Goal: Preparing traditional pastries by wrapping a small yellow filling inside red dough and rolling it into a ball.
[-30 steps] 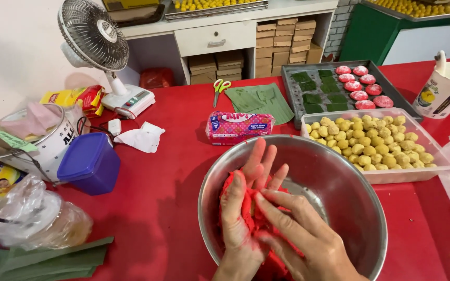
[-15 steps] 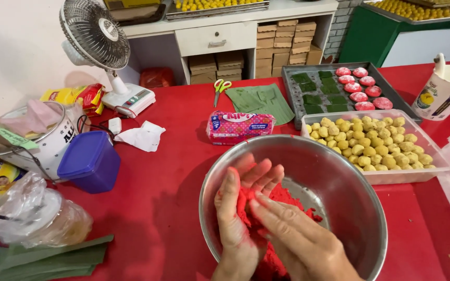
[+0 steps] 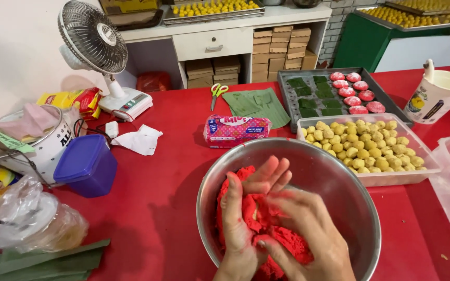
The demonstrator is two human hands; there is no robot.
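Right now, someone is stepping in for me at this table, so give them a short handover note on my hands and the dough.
Left hand: open, cupped under the red dough, fingers up.
Right hand: pressing on the dough from above.
Dough: one red lump inside the steel bowl on the red table.
Nearby: tub of yellow balls; dark tray with green leaf squares and several pink pieces.
Done: some pink pieces on the tray.
Left: the lump is unportioned.

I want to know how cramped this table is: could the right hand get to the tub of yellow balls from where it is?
Probably yes. The right hand is pressed into the red dough in the metal bowl, and the tub of yellow balls sits open just beyond the bowl's rim on that side, with nothing between them.
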